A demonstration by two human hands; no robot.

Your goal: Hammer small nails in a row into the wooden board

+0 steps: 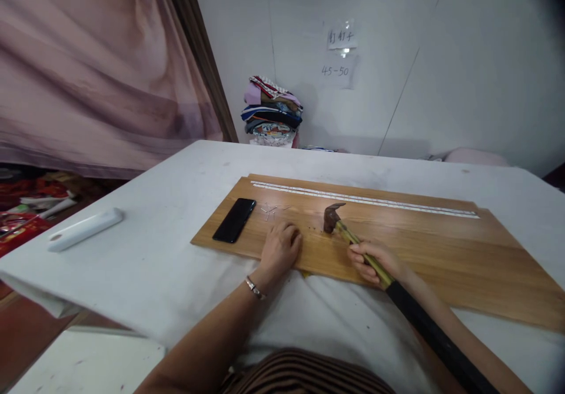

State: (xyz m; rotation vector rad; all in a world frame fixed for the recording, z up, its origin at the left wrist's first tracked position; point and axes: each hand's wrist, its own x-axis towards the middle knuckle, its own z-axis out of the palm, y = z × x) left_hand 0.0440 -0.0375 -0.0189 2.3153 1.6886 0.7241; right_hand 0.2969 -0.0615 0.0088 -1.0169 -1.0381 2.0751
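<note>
My right hand (373, 260) is wrapped round the yellow part of a claw hammer's handle. The claw hammer (332, 217) has a rusty brown head, just above the wooden board (424, 247) or touching it; I cannot tell which. Its long black grip runs back past my forearm. On the board's near edge rests my left hand (281, 246), fingers curled in and closed, their tips hidden. A small pile of nails (268, 210) lies just beyond it. Between that hand and the hammer head, a few tiny dark specks or nails (314, 229) show on the wood.
A black phone (234, 220) lies on the board's left end. Two white measuring strips (362, 199) run along its far side. The board is on a white-covered table (168, 206), with a white oblong object (85, 229) at left. Folded clothes (272, 112) are stacked behind, by the wall.
</note>
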